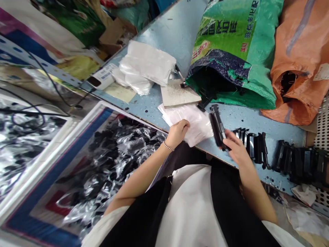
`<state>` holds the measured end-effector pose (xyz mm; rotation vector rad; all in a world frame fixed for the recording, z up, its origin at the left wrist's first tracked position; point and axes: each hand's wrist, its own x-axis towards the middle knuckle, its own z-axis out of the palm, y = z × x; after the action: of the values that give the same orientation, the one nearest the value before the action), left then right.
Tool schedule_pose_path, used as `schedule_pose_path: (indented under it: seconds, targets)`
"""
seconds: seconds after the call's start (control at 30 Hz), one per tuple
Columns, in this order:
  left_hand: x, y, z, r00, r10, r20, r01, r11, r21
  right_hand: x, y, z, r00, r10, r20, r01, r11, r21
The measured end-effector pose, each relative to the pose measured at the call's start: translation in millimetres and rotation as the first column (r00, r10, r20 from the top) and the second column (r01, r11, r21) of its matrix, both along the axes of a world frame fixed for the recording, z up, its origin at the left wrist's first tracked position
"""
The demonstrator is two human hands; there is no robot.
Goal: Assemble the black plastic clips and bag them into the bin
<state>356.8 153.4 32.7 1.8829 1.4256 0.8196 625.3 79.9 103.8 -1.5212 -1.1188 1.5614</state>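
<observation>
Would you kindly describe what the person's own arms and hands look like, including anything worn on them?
The person's left hand and right hand are bare, with no gloves. A thin silver bead bracelet circles the left wrist. The forearms are bare below short white sleeves, and a black sleeveless layer lies over the white top.

One head-worn camera looks forward and down (tilted sideways), close over the left hand [177, 134], right hand [238, 149] and pale blue speckled workbench [177, 37].
</observation>
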Motion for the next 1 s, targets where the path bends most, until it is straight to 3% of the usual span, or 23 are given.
schedule_pose_path:
  seconds: [0.03,0.1,0.2,0.3,0.37,0.43,0.53,0.63,0.73,0.83,0.9,0.93,1.0]
  targets:
    - [0.4,0.7,-1.8,1.0,-0.027,0.003,0.027,0.999,0.028,-5.8,-5.3,-5.2,0.965,0.006,-0.262,-0.036,0.993,-0.109]
    - [-0.4,2.2,-4.4,0.998,-0.058,0.002,0.057,0.994,0.092,-20.1,-14.1,-21.3,0.792,-0.079,-0.605,-0.157,0.932,-0.327]
    - [-6.1,1.2,-3.7,0.997,-0.021,-0.068,0.033,0.981,0.191,-36.6,-20.4,-43.7,0.58,-0.317,-0.75,-0.221,0.825,-0.52]
    - [-11.1,-7.6,2.5,0.983,-0.012,-0.182,0.06,0.963,0.262,-42.0,-19.5,-48.1,0.494,-0.397,-0.774,-0.22,0.804,-0.553]
    - [-8.9,-18.8,9.0,0.976,-0.045,-0.214,0.111,0.946,0.305,-43.7,-15.2,-44.5,0.512,-0.37,-0.775,-0.225,0.813,-0.537]
    - [-1.8,-33.5,15.9,0.972,-0.128,-0.199,0.194,0.912,0.361,-47.2,-8.5,-41.7,0.58,-0.326,-0.747,-0.184,0.84,-0.51]
    - [13.3,-56.9,22.8,0.932,-0.33,-0.15,0.362,0.837,0.41,-56.5,-1.2,-42.6,0.758,-0.293,-0.583,0.035,0.911,-0.412]
    - [25.4,-71.0,22.1,0.904,-0.417,-0.092,0.418,0.82,0.391,-67.1,-6.2,-41.0,0.912,-0.249,-0.326,0.195,0.962,-0.189]
    - [30.2,-73.2,21.8,0.894,-0.446,-0.049,0.433,0.828,0.357,-72.5,-21.4,-29.3,0.975,-0.069,-0.211,0.071,0.997,0.004]
    - [20.0,-75.7,39.2,0.912,-0.409,-0.014,0.393,0.865,0.314,-62.6,-36.1,-10.3,0.95,0.217,-0.225,-0.194,0.973,0.121]
    - [-4.1,-82.0,62.2,0.959,-0.282,0.005,0.272,0.928,0.257,-43.2,-43.4,2.8,0.918,0.364,-0.158,-0.343,0.928,0.145]
    - [-23.0,-85.8,74.3,0.981,-0.193,0.002,0.188,0.959,0.213,-29.7,-46.2,8.6,0.921,0.386,-0.046,-0.376,0.915,0.146]
    - [-72.9,-91.6,91.9,0.998,-0.029,-0.058,0.034,0.995,0.096,1.8,-49.9,16.9,0.908,0.267,0.324,-0.331,0.93,0.162]
